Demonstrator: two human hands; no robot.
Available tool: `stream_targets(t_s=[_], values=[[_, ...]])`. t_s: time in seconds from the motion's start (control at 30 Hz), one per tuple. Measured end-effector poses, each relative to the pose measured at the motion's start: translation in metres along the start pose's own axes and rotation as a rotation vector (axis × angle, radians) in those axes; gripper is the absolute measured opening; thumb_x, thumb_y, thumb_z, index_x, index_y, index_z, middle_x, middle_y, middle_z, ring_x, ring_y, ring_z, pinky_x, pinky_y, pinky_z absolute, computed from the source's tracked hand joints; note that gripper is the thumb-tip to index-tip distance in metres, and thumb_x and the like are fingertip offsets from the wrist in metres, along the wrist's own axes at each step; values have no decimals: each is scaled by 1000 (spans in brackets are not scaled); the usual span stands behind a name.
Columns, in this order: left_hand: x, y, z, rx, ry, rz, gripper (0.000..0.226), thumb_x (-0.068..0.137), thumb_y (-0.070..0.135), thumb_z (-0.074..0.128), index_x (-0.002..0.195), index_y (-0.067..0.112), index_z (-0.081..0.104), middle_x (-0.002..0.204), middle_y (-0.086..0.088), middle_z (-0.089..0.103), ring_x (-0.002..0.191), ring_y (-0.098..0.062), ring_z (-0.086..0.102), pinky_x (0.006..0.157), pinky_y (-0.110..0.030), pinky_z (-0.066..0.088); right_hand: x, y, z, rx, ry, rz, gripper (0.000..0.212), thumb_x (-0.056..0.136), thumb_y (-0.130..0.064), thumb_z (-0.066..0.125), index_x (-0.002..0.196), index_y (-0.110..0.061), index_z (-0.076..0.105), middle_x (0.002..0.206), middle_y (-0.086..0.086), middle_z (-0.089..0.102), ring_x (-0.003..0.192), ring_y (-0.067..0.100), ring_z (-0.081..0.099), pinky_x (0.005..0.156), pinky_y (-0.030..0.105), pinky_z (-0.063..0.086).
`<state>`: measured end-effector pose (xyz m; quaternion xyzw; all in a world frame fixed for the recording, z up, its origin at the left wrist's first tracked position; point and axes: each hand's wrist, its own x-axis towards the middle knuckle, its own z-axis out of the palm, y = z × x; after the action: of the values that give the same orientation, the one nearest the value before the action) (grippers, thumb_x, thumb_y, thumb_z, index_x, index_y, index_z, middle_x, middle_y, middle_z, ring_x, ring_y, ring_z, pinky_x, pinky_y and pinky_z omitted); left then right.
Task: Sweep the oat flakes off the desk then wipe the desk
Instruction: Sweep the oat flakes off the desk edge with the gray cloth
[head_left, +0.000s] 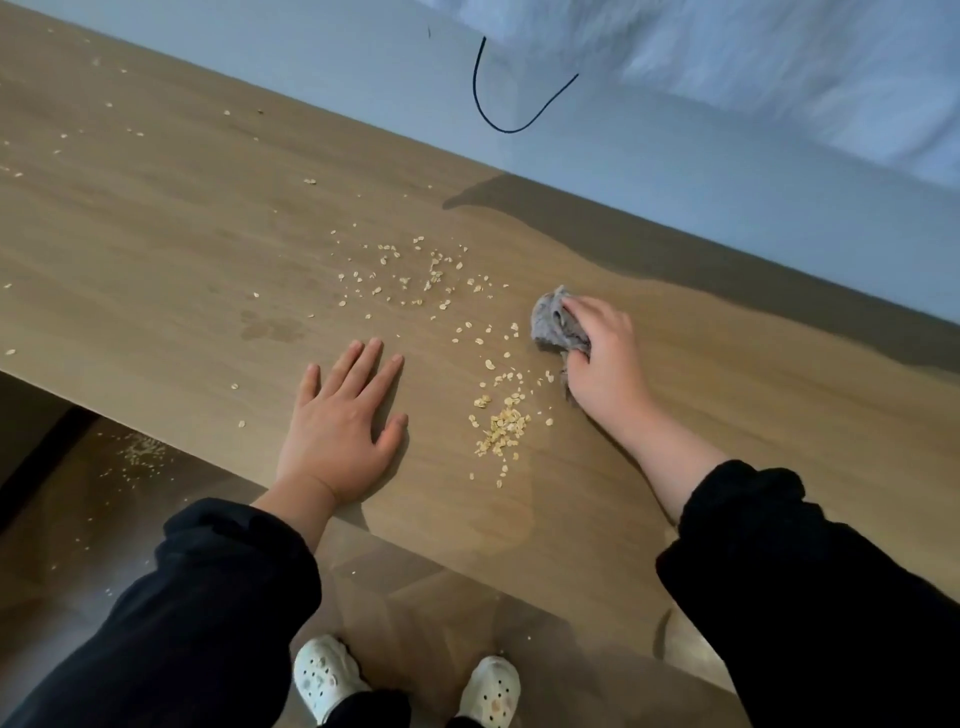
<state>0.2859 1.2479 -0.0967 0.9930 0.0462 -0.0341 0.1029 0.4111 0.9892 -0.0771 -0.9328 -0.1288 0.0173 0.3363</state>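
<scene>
Pale oat flakes (501, 428) lie on the brown wooden desk (171, 218), thickest in a small heap between my hands, with a looser scatter (415, 275) farther back. My right hand (605, 358) grips a crumpled grey cloth (553, 322) and holds it on the desk just right of the flakes. My left hand (345, 421) lies flat on the desk near its front edge, fingers spread and straight, left of the heap.
Stray flakes dot the far left of the desk (62, 136). More flakes lie on the floor (137, 452) below the front edge. A black cable (485, 111) hangs on the pale wall behind. My white clogs (324, 675) stand below the desk edge.
</scene>
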Motion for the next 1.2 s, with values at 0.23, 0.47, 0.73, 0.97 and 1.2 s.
stream_targets(t_s=[0.23, 0.47, 0.73, 0.97, 1.2], values=[[1, 0, 1, -6, 12, 5, 70, 87, 57, 17, 152, 32, 20, 161, 7, 9, 148, -9, 1, 119, -47, 8, 1, 57, -78, -473, 50, 232, 61, 90, -15, 49, 148, -9, 33, 151, 12, 32, 134, 34, 28, 112, 45, 27], [1, 0, 3, 9, 7, -3, 71, 86, 56, 16, 153, 32, 21, 161, 8, 9, 148, -9, 0, 119, -46, 7, 3, 41, -35, -474, 19, 204, 61, 90, -18, 44, 149, -13, 29, 160, 8, 21, 139, 34, 24, 117, 51, 21], [1, 0, 2, -5, 20, -1, 71, 86, 56, 16, 152, 32, 22, 161, 8, 9, 148, -8, 0, 119, -45, 5, 5, 17, -13, -585, 3, 124, 54, 101, -36, 30, 149, -14, 31, 158, 6, 27, 139, 27, 29, 111, 48, 27], [1, -1, 3, -12, 30, 7, 71, 87, 57, 16, 152, 31, 23, 161, 6, 11, 148, -10, 2, 119, -46, 6, 37, 60, -44, -559, 9, 234, 57, 103, -36, 25, 155, -14, 15, 162, 11, 9, 149, 30, 9, 120, 52, 13], [1, 0, 3, -21, 38, 14, 70, 87, 56, 19, 152, 29, 26, 161, 5, 13, 148, -10, 4, 119, -47, 8, 14, 41, -27, -416, -71, 44, 50, 104, -35, 27, 150, -17, 29, 161, 4, 16, 149, 23, 11, 122, 46, 13]])
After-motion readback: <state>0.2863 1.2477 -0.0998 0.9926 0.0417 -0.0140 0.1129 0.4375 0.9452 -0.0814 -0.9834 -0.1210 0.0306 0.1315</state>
